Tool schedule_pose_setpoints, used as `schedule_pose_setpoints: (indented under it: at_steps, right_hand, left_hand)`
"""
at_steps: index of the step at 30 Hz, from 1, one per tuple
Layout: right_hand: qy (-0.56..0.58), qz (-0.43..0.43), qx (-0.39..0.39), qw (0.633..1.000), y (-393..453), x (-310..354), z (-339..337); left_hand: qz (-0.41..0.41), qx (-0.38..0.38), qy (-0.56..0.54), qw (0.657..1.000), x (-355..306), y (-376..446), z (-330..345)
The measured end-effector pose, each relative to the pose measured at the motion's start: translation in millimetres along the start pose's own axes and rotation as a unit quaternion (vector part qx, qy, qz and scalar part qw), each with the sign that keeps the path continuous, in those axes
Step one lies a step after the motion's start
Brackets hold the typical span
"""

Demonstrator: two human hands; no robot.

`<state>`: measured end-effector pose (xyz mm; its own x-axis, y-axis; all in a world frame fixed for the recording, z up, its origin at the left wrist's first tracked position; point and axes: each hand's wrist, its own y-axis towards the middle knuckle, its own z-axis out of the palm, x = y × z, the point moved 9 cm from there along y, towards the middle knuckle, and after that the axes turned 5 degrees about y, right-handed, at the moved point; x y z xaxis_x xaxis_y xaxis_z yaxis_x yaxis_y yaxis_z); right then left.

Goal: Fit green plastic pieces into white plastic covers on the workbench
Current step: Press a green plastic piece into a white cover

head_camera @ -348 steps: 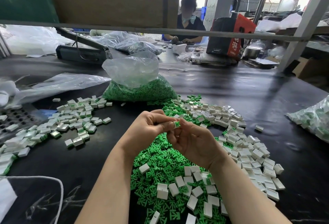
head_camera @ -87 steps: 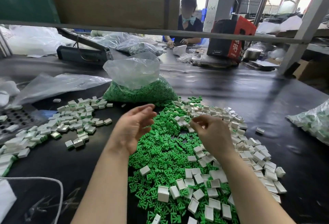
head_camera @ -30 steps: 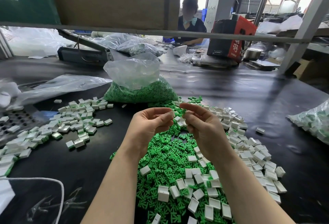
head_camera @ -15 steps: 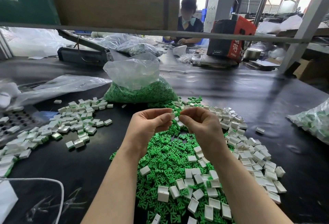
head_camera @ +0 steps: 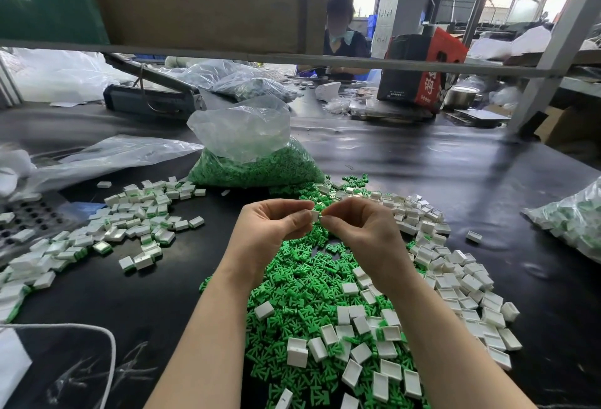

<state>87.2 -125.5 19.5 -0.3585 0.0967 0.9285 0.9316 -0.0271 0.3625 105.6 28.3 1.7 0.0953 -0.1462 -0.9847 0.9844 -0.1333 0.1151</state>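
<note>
While both hands raised over green pieces (head_camera: pixel 292 282), white cover (head_camera: pixel 315 215) pinched between left hand (head_camera: pixel 276 226) thumb and fingers; right hand (head_camera: pixel 357 226) fingertips clamped at its edge, likely seating insert. Height kept for sightline. Finished units heaped left (head_camera: pixel 130 223).

Both forearms come in from the bottom edge, bare, converging toward centre. Left hand (head_camera: pixel 273 226) raised, back of hand facing the camera, fingers curled, thumb and forefinger tips pinched together at its right side. Right hand (head_camera: pixel 361 229) mirrors it: fingers curled, thumb and forefinger pinched at its left side. The two pinches meet fingertip to fingertip on one small white cover (head_camera: pixel 315 215). Wrists roughly level, slightly bent.
</note>
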Motion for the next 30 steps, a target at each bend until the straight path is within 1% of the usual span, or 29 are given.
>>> schedule_pose_setpoints:
  at_steps: [4,7,9,17,26,30]
  right_hand:
    - [-0.006,0.040,0.041,0.998,-0.6,-11.1,5.8]
    - [-0.089,0.041,0.115,0.989,-2.7,-18.0,17.2]
    - [-0.121,0.036,0.142,0.982,-3.6,-19.4,21.3]
    - [-0.142,0.054,0.163,0.975,-5.9,-27.2,21.6]
    - [-0.130,0.051,0.180,0.974,-8.9,-24.1,23.6]
    - [-0.150,0.041,0.193,0.969,-10.7,-20.1,22.3]
  left_hand:
    - [0.009,-0.001,0.022,1.000,-0.3,2.1,-2.5]
    - [0.013,0.005,0.055,0.998,0.4,2.5,0.0]
    - [0.015,0.009,0.090,0.996,1.8,2.9,1.5]
    - [0.003,0.040,0.120,0.992,7.8,2.2,7.0]
    - [0.030,0.057,0.159,0.985,0.5,1.2,9.7]
    - [0.048,0.062,0.168,0.983,-2.7,0.7,12.2]
